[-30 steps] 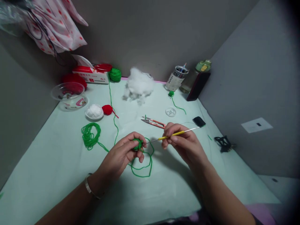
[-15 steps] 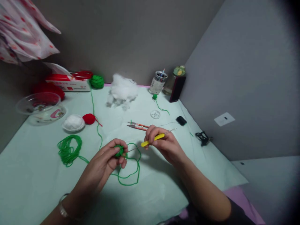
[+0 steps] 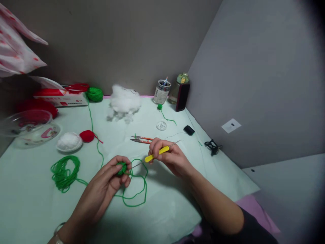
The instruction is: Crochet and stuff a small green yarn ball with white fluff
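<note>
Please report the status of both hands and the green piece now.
Left hand pinching green piece. Right hand gripping yellow-handled hook, tip at piece. Loose green yarn lies beneath; snips beside right hand.

glossy yellow plastic crochet hook (image 3: 156,154), matt fluffy white stuffing (image 3: 124,100).

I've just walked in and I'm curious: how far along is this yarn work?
Probably midway, though I can't judge the finished size. Done: a small green piece has taken shape in the left hand. In hand: the right hand holds a yellow-handled tool, its thin shaft reaching toward that piece. Left, perhaps: a green yarn coil and white fluff lie unused on the table.
</note>
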Tool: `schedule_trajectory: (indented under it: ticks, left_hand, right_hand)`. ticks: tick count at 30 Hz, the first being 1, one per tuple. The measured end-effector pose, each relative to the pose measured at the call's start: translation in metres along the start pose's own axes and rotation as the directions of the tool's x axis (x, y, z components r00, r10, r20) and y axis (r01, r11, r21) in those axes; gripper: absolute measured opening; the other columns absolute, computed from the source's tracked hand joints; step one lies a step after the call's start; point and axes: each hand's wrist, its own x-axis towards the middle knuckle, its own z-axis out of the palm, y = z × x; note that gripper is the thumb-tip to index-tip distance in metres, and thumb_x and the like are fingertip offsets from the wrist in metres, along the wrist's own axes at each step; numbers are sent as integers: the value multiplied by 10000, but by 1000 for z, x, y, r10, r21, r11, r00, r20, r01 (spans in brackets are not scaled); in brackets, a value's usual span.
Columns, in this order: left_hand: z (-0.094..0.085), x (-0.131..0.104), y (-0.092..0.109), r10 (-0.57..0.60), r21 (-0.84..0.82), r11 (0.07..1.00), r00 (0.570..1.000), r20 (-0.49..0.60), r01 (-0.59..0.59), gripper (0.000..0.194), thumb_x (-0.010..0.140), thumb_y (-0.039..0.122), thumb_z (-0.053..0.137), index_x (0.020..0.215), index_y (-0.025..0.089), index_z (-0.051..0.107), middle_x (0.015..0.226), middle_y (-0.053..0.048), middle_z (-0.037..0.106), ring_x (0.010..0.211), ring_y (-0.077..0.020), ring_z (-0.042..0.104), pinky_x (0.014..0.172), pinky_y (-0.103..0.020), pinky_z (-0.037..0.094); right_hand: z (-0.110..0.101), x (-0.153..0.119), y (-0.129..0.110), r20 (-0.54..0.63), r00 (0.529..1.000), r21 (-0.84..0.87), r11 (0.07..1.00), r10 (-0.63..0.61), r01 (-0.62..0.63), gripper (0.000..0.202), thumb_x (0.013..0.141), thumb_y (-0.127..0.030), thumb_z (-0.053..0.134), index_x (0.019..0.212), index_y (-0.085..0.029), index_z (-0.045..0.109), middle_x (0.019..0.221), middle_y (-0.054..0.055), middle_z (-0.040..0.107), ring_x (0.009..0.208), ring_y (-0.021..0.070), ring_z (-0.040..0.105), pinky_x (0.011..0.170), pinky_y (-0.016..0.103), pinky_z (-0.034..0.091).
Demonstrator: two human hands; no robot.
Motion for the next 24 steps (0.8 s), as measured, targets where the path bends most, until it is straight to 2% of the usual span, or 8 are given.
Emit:
schedule_trajectory:
  ticks: [4, 12, 24]
  left_hand:
    - [1, 0, 1, 20, -34, 999, 1000, 24, -20, 76, 884, 222, 693, 918, 154, 700, 832, -38, 625, 644, -129, 552, 613, -252, 492]
    - [-2, 2, -3, 37, -34, 999, 993, 109, -34, 100, 922, 226, 642, 933, 149, 705, 857, -39, 631, 631, -114, 554, 615, -255, 483]
    - [2, 1, -6, 13, -21, 1000, 993, 121, -11, 105, 895, 259, 678, 921, 158, 691, 856, -41, 653, 616, -111, 551, 610, -265, 479]
  right_hand:
    - [1, -1, -2, -36, 999, 16, 1000, -4, 5, 29, 814, -200, 744, 789, -185, 745, 895, 36, 582, 797, 169, 611, 755, 316, 547]
    - [2, -2, -4, -56, 998, 5, 1000, 5, -5, 46, 828, -179, 726, 803, -204, 756, 920, 39, 577, 821, 175, 597, 769, 328, 565]
    - [3, -3, 0, -43, 999, -52, 999, 9, -11, 44, 851, -203, 732, 812, -207, 752, 933, 46, 568, 837, 183, 585, 766, 341, 578]
